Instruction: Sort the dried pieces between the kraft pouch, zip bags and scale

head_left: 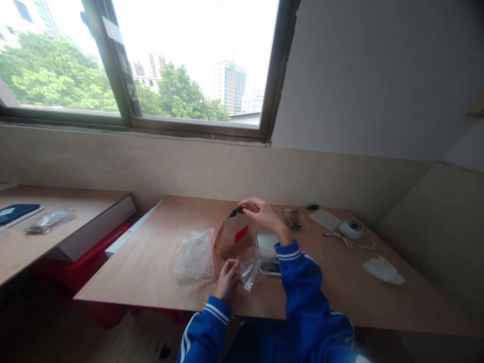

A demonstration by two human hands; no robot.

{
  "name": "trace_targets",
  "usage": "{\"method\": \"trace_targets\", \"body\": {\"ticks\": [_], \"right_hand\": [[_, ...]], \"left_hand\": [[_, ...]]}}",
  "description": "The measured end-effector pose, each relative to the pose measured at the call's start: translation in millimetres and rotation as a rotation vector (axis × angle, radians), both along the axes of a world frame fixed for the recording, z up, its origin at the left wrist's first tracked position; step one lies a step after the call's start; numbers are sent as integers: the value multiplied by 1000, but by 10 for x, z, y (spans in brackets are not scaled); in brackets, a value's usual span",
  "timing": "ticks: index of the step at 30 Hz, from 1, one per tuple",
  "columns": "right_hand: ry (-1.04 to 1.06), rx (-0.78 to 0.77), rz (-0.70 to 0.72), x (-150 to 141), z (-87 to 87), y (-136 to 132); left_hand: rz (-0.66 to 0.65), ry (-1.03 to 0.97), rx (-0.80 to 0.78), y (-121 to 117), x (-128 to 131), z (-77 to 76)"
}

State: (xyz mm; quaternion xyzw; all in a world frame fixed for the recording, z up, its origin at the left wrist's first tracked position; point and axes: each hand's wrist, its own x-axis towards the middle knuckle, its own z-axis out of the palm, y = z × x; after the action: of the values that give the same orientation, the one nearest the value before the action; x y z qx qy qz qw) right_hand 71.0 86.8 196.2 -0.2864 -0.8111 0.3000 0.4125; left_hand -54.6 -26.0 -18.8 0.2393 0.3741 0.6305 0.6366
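Note:
A brown paper bag (pixel 231 239) with a red label stands upright on the table, its top open and dark inside. My right hand (pixel 263 214) is at the bag's top edge, with fingers and thumb curled round the rim; the fingertips are partly hidden. Lower down, my left hand (pixel 227 277) pinches the edge of a small clear plastic bag (pixel 248 272). That clear bag lies slack in front of the paper bag and partly over a white digital scale (pixel 266 243). Left of the paper bag lies a stack of clear zip bags (pixel 194 256) with a red seal line.
Behind my right arm lies a clear packet of dark pieces (pixel 293 219). Farther right are a white sheet (pixel 324 220), a white dome camera (pixel 351 229) with its cable, and crumpled white packaging (pixel 382 269). A second table (pixel 94 201) and a red stool (pixel 88 262) are at left.

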Motion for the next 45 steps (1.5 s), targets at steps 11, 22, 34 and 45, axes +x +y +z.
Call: {"method": "trace_targets", "body": {"ticks": [11, 22, 34, 45], "right_hand": [[255, -9, -198, -123, -84, 156], [95, 119, -296, 7, -272, 196], [213, -62, -442, 407, -810, -238], [346, -461, -809, 529, -1711, -1005]], "left_hand": [[6, -14, -8, -13, -6, 39], [1, -33, -1, -12, 2, 34], [10, 3, 16, -30, 4, 122], [76, 107, 122, -223, 81, 232]]}}
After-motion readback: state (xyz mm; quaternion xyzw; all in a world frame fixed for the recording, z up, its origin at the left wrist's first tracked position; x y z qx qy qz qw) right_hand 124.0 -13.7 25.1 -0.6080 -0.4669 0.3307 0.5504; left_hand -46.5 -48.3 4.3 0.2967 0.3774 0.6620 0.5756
